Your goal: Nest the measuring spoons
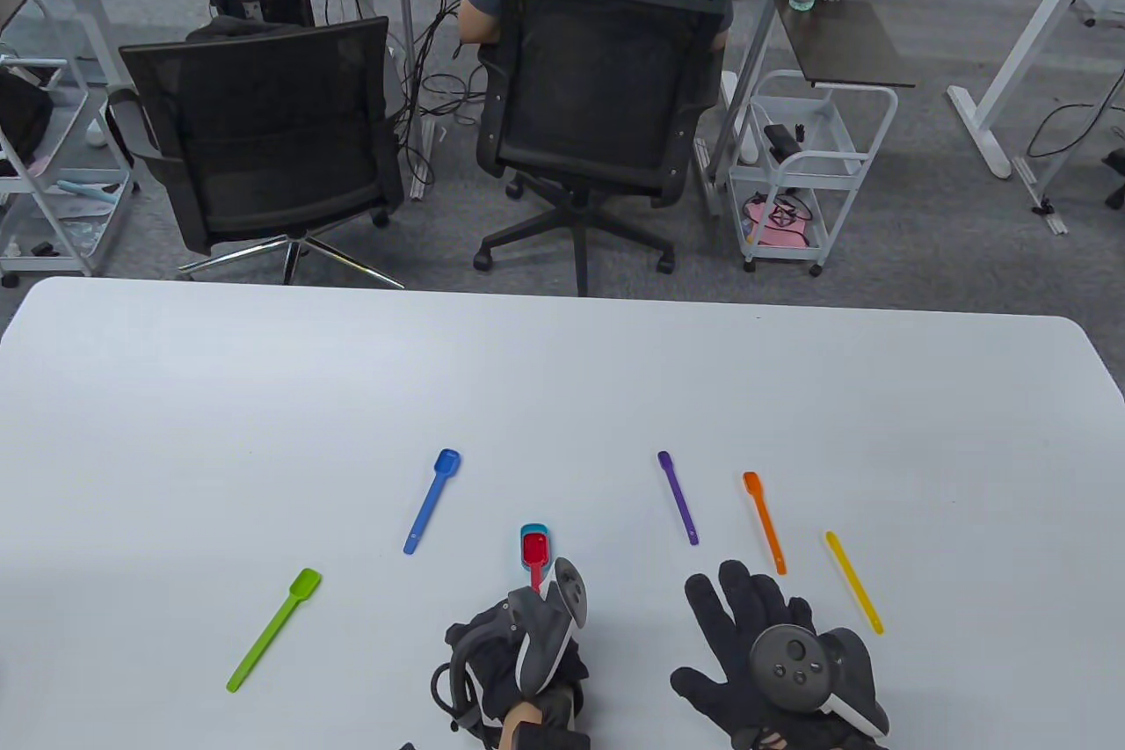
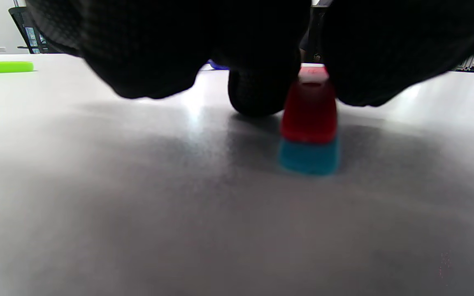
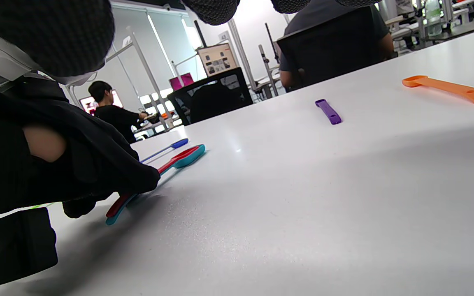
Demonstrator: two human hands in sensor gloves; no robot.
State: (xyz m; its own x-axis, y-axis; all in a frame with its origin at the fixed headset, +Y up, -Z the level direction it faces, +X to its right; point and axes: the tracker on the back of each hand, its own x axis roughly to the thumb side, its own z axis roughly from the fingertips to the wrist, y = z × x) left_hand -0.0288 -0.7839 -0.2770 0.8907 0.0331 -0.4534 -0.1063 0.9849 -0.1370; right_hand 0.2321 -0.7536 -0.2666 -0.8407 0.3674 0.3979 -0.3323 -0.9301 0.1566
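On the white table, your left hand pinches the handles of the red spoon nested in the teal spoon. Your right hand rests flat nearby, fingers spread.

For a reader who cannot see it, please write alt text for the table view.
Left hand holds the handles of a red spoon nested in a teal spoon on a white table. Right hand rests flat, fingers spread. Green, blue, purple, orange and yellow spoons lie apart.
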